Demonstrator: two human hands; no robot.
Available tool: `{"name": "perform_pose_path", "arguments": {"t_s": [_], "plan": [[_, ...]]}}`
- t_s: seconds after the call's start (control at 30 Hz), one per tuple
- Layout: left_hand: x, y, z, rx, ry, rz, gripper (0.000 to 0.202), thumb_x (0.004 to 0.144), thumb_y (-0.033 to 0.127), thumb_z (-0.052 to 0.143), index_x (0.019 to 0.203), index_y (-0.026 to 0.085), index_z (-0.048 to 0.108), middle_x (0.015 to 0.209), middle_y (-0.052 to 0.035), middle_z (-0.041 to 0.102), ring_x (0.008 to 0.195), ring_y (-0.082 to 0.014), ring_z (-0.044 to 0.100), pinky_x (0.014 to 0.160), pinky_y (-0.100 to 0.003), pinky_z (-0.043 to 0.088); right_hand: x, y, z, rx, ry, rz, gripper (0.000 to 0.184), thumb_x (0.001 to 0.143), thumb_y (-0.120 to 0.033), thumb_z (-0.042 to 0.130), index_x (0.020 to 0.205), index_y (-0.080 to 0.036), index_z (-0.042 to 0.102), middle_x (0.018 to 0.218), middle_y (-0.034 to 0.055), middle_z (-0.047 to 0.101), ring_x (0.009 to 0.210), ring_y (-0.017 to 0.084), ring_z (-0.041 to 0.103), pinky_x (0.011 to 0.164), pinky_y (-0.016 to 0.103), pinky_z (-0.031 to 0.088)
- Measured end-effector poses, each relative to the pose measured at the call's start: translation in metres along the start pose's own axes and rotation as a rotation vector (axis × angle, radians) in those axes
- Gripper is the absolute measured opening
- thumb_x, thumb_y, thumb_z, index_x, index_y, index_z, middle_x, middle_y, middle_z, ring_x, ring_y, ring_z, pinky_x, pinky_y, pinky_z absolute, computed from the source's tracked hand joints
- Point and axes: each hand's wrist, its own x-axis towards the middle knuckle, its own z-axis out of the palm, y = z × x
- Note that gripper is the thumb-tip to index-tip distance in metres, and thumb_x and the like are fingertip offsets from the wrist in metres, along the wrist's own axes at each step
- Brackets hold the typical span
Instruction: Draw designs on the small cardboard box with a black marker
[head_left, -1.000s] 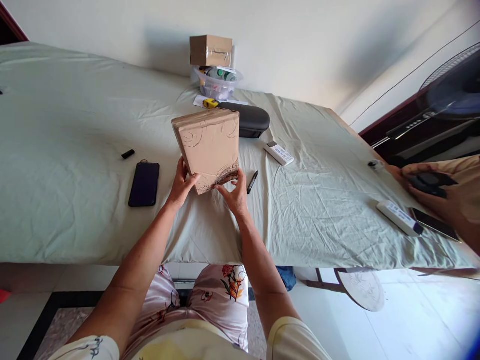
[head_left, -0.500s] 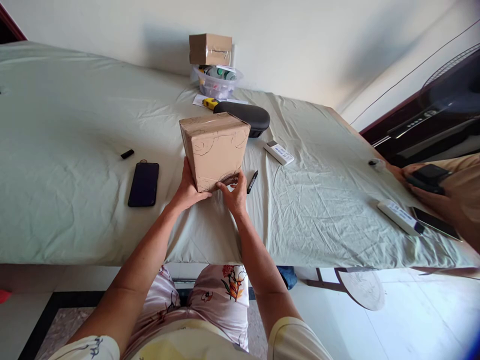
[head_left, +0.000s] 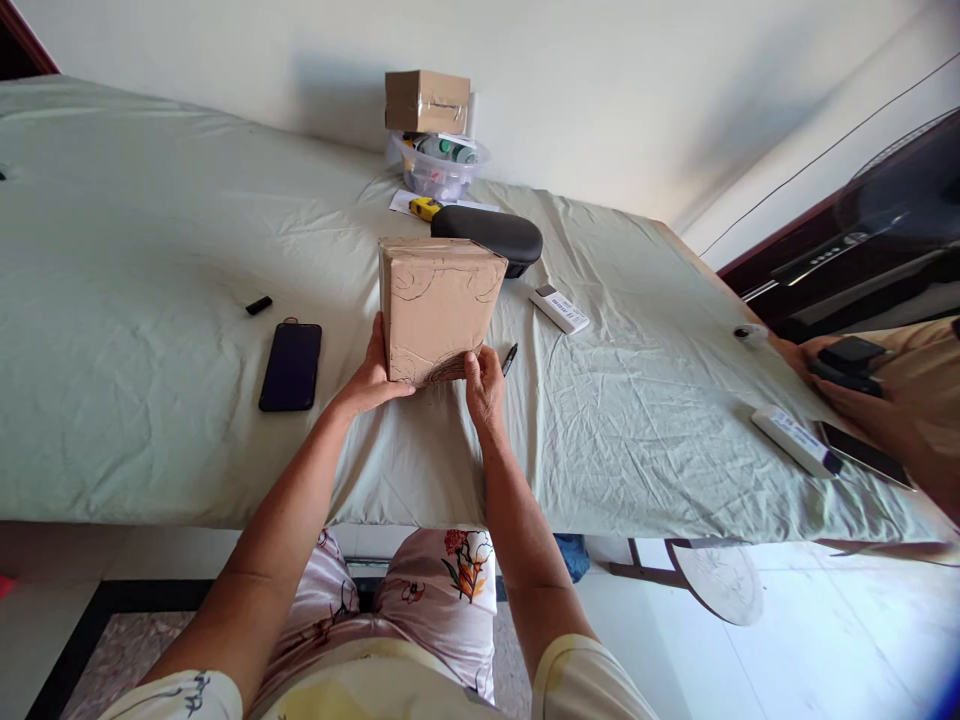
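A creased pale green sheet (head_left: 157, 300) spreads across the wide surface in front of the person. On it, a brown kraft-wrapped box (head_left: 435, 305) with black drawn curls has turned squarer and shifted slightly rightward since a moment ago, its earlier tilt gone; whether its lower edge touches the sheet cannot be told. The left hand (head_left: 367, 378) cups its lower left side with the fingers spread, while the right hand (head_left: 484, 385) presses curled fingers against its lower right face, so the two hold it between them. A black phone (head_left: 290, 367) lies left of the box, a black marker (head_left: 510, 358) just right.
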Motion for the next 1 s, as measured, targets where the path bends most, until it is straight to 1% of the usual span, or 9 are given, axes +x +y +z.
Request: {"name": "perform_pose_path", "arguments": {"t_s": [0.13, 0.23, 0.33, 0.47, 0.57, 0.67, 0.77, 0.87, 1.0], "plan": [[0.002, 0.002, -0.005, -0.055, -0.059, -0.038, 0.142, 0.061, 0.016, 0.085, 0.174, 0.033, 0.001, 0.184, -0.0116, 0.009, 0.170, -0.0377, 0.020, 0.138, -0.064, 0.016, -0.001, -0.010, -0.002, 0.048, 0.005, -0.075, 0.066, 0.097, -0.075, 0.049, 0.134, -0.022, 0.061, 0.122, 0.0128, 0.072, 0.113, 0.027, 0.069, 0.099, 0.043, 0.058], [0.003, 0.000, -0.007, -0.040, -0.068, -0.017, 0.140, 0.059, 0.012, 0.081, 0.174, 0.036, 0.004, 0.184, -0.0084, 0.009, 0.170, -0.0366, 0.017, 0.138, -0.063, 0.014, 0.001, -0.016, -0.004, 0.095, 0.003, -0.157, 0.083, 0.096, -0.081, 0.042, 0.155, -0.024, 0.045, 0.146, 0.0168, 0.063, 0.137, 0.031, 0.060, 0.113, 0.049, 0.053], [0.002, -0.002, -0.010, 0.028, -0.064, 0.007, 0.134, 0.061, 0.013, 0.082, 0.173, 0.035, 0.012, 0.184, -0.0081, 0.012, 0.171, -0.0364, 0.016, 0.139, -0.060, 0.015, 0.004, -0.019, -0.009, 0.120, 0.012, -0.185, 0.096, 0.094, -0.088, 0.034, 0.165, -0.022, 0.033, 0.152, 0.0183, 0.059, 0.150, 0.033, 0.051, 0.122, 0.053, 0.046], [0.001, 0.004, -0.008, 0.150, -0.048, 0.012, 0.121, 0.068, 0.030, 0.091, 0.170, 0.027, 0.027, 0.178, -0.0177, 0.028, 0.166, -0.0409, 0.027, 0.138, -0.061, 0.020, 0.005, -0.020, -0.014, 0.158, -0.036, -0.189, 0.102, 0.090, -0.093, 0.034, 0.162, -0.021, 0.039, 0.147, 0.0175, 0.064, 0.147, 0.033, 0.055, 0.124, 0.052, 0.045], [0.001, 0.016, 0.000, 0.066, 0.006, 0.042, 0.119, 0.079, 0.054, 0.087, 0.171, 0.026, 0.018, 0.175, -0.0206, 0.031, 0.165, -0.0391, 0.031, 0.137, -0.061, 0.024, 0.002, -0.022, -0.013, 0.188, -0.103, -0.201, 0.098, 0.090, -0.092, 0.042, 0.158, -0.021, 0.047, 0.146, 0.0169, 0.066, 0.143, 0.033, 0.058, 0.123, 0.051, 0.047], [0.001, 0.031, 0.008, -0.017, 0.102, 0.135, 0.115, 0.088, 0.067, 0.075, 0.172, 0.034, 0.004, 0.179, -0.0167, 0.023, 0.168, -0.0354, 0.025, 0.137, -0.058, 0.022, -0.001, -0.025, -0.009, 0.178, -0.111, -0.196, 0.095, 0.091, -0.091, 0.043, 0.155, -0.021, 0.050, 0.147, 0.0164, 0.066, 0.142, 0.033, 0.059, 0.122, 0.050, 0.048], [0.001, 0.045, 0.011, 0.014, 0.217, 0.234, 0.107, 0.091, 0.074, 0.066, 0.171, 0.042, 0.001, 0.184, -0.0097, 0.010, 0.171, -0.0335, 0.015, 0.138, -0.056, 0.020, -0.001, -0.026, -0.008, 0.166, -0.096, -0.192, 0.097, 0.090, -0.092, 0.042, 0.156, -0.022, 0.049, 0.149, 0.0162, 0.065, 0.142, 0.033, 0.059, 0.122, 0.051, 0.048], [0.005, 0.061, 0.010, 0.057, 0.274, 0.298, 0.089, 0.098, 0.074, 0.054, 0.170, 0.044, 0.012, 0.184, -0.0058, 0.015, 0.172, -0.0302, 0.015, 0.138, -0.052, 0.020, -0.001, -0.026, -0.008, 0.188, -0.096, -0.205, 0.097, 0.090, -0.091, 0.044, 0.157, -0.021, 0.050, 0.153, 0.0162, 0.063, 0.144, 0.033, 0.059, 0.123, 0.051, 0.048], [0.013, 0.084, 0.009, 0.174, 0.295, 0.341, 0.063, 0.105, 0.066, 0.048, 0.160, 0.036, 0.043, 0.175, -0.0084, 0.038, 0.166, -0.0288, 0.031, 0.138, -0.049, 0.023, 0.001, -0.023, -0.008, 0.159, -0.106, -0.191, 0.094, 0.092, -0.091, 0.039, 0.155, -0.022, 0.054, 0.153, 0.0147, 0.064, 0.145, 0.033, 0.059, 0.122, 0.051, 0.049]]}}
